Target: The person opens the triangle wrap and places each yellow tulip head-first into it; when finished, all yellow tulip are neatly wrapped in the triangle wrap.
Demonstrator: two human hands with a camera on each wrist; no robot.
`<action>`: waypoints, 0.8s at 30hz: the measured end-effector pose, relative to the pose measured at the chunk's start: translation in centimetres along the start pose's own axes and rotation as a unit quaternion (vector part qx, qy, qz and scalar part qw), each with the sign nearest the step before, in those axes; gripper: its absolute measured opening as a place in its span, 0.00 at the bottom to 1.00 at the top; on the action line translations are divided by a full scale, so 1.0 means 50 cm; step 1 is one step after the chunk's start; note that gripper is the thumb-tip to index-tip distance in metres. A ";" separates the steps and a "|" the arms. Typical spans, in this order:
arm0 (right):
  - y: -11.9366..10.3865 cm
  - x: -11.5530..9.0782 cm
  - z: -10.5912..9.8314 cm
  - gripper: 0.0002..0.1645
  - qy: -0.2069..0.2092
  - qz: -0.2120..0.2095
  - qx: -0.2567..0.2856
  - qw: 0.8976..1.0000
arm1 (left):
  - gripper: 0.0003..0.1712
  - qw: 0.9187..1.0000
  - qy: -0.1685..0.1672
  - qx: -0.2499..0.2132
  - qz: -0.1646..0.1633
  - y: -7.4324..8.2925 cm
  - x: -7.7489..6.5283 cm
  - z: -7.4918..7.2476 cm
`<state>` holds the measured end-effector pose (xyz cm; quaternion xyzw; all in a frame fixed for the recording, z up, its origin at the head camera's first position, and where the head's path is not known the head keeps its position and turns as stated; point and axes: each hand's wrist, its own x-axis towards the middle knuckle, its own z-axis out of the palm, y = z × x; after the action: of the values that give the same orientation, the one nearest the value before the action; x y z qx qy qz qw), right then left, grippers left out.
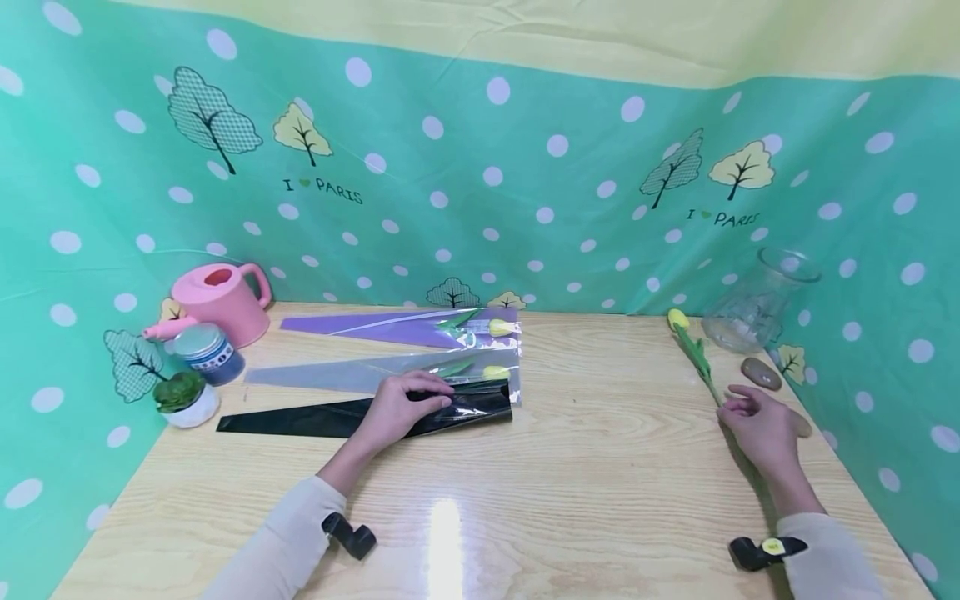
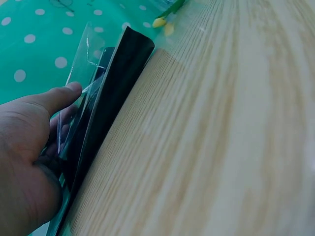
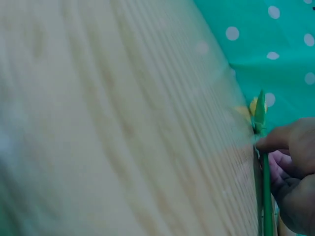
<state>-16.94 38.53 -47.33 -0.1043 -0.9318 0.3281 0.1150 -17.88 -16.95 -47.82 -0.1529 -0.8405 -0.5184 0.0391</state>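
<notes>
My left hand [image 1: 397,410] grips a black flower sleeve [image 1: 292,419] near its wide end. In the left wrist view, the thumb lies on the clear front film and the black backing [image 2: 120,91] bows away from it. Over on the right, a single yellow tulip [image 1: 697,354] lies along the table with its bloom pointing to the back. My right hand [image 1: 767,429] pinches the lower part of its stem, and the green stem [image 3: 267,196] runs past the fingertips in the right wrist view.
Behind the black sleeve lie a grey sleeve [image 1: 322,375] and a purple sleeve [image 1: 360,329], each with a yellow tulip inside. A pink watering can [image 1: 232,308], a blue jar [image 1: 212,354] and a potted succulent [image 1: 191,408] stand left. A glass vase [image 1: 738,321] and stones [image 1: 761,374] sit right.
</notes>
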 end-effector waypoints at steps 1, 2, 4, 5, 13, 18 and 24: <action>-0.002 0.000 0.001 0.25 0.004 0.004 -0.001 1.000 | 0.08 1.000 0.000 0.000 0.000 0.000 0.000 0.000; -0.003 -0.001 0.002 0.25 0.006 0.010 0.000 1.000 | 0.08 1.000 0.001 -0.001 -0.001 0.000 0.000 0.000; -0.006 -0.004 0.003 0.24 0.005 0.026 0.009 1.000 | 0.08 1.000 0.001 -0.002 -0.001 0.000 -0.001 0.000; -0.008 -0.006 0.004 0.24 0.005 0.033 0.014 0.999 | 0.08 1.000 0.001 -0.002 -0.002 0.000 -0.001 0.000; -0.039 -0.025 0.004 0.25 0.005 0.060 0.139 0.988 | 0.08 1.000 0.001 -0.003 -0.004 -0.001 -0.003 0.000; -0.083 -0.035 0.003 0.23 0.026 0.108 0.270 0.957 | 0.08 1.000 0.002 -0.005 -0.008 0.001 -0.004 0.001; -0.134 -0.050 0.003 0.17 0.049 0.164 0.449 0.877 | 0.08 1.000 0.000 -0.001 -0.009 -0.002 -0.001 0.000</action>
<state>-15.43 32.66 -43.56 -0.2085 -0.6472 0.7199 0.1394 -17.84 -16.98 -47.92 -0.1449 -0.8412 -0.5199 0.0343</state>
